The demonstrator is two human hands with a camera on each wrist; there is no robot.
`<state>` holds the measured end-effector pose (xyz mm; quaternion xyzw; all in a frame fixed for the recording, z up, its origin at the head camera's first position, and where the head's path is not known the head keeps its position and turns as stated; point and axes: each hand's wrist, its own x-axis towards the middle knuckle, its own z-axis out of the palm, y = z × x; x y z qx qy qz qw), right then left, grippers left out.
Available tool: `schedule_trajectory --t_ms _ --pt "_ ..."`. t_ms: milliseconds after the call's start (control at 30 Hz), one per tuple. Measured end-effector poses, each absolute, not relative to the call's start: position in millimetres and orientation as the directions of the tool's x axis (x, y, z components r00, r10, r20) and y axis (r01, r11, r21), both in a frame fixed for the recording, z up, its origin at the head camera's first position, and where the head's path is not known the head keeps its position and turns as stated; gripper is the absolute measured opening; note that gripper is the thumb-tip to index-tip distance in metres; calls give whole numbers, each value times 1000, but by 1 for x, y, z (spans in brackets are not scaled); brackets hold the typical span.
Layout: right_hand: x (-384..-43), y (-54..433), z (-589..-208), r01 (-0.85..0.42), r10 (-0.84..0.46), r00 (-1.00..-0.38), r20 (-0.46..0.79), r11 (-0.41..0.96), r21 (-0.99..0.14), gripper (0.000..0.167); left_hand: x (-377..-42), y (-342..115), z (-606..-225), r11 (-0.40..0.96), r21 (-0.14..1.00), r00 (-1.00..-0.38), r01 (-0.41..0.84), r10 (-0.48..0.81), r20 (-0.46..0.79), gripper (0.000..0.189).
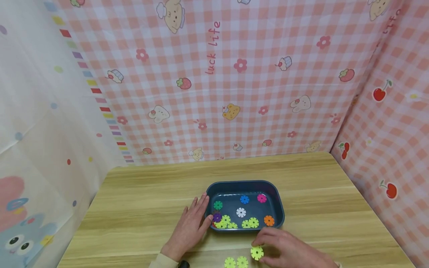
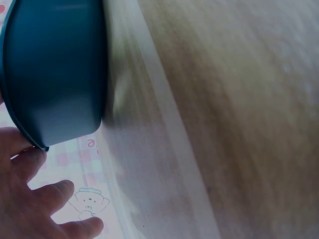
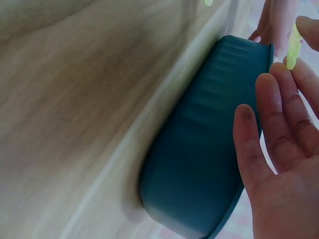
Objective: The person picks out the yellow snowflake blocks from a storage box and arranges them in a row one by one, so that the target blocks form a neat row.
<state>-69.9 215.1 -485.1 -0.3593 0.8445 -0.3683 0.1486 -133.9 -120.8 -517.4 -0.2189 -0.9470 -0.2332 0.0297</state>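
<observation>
My right hand [image 1: 285, 247] pinches a yellow-green notched plastic disc [image 1: 257, 253] between thumb and fingers, just in front of the dark blue tray [image 1: 228, 199]. Seen edge-on in the right wrist view, the disc [image 3: 294, 47] sits at the fingertips while the other fingers extend beside the tray's wall [image 3: 199, 134]. At the tray's left end rests my left hand [image 1: 191, 227], fingers fairly straight along the rim and thumb at the front left corner. In the left wrist view its spread fingers [image 2: 52, 196] lie by the rim. Two more yellow-green discs [image 1: 236, 262] lie on the table.
Inside the tray are a green disc [image 1: 218, 205], a blue disc [image 1: 244, 199], a pink disc [image 1: 261, 198], a white disc [image 1: 241, 212], an orange disc [image 1: 269, 220], a purple disc [image 1: 217, 217] and several yellow-green ones. Patterned cloth [image 1: 214, 93] surrounds the wooden table [image 1: 140, 197].
</observation>
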Motion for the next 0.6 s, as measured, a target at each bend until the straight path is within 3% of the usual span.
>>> schedule_trajectory --t_ms 600 --pt "-75 215 -499 -399 -759 -643 -105 449 -800 36 -135 -122 -519 791 423 -897 442 406 177 60"
